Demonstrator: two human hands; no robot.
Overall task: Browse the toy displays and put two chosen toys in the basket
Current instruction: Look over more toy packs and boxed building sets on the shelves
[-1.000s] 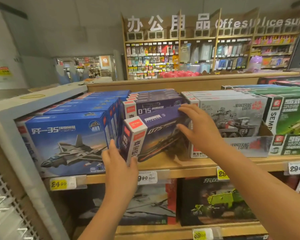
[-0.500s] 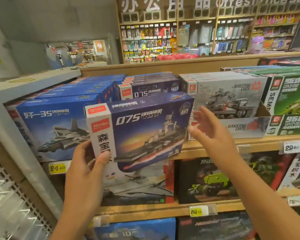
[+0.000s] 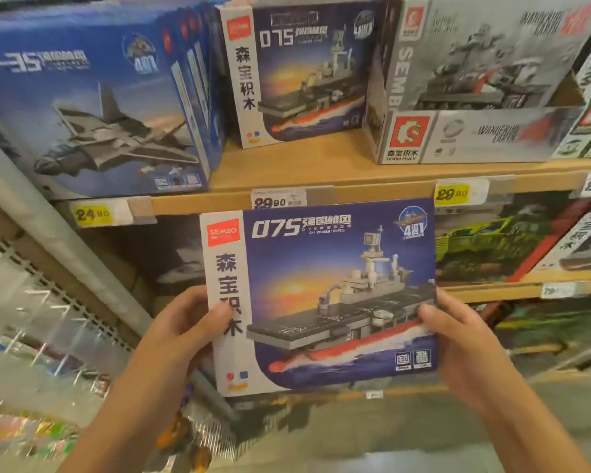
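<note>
I hold a blue "075" warship brick-set box [image 3: 325, 295] in front of the shelves, its front facing me. My left hand [image 3: 181, 329] grips its lower left edge with the thumb on the white side strip. My right hand [image 3: 458, 339] grips its lower right edge, thumb on the front. More boxes of the same 075 set [image 3: 297, 70] stand on the upper shelf behind. No basket is in view.
On the wooden upper shelf [image 3: 321, 165] stand blue fighter-jet boxes [image 3: 93, 97] at left and grey Wandering Earth boxes [image 3: 475, 80] at right. Price tags line the shelf edge. A lower shelf holds a green vehicle box [image 3: 485, 247]. A white wire rack [image 3: 41, 322] stands at left.
The 075 box came off the upper shelf and down in front of me. My right hand, briefly off it, now grips its right edge. The view tilted downward.
</note>
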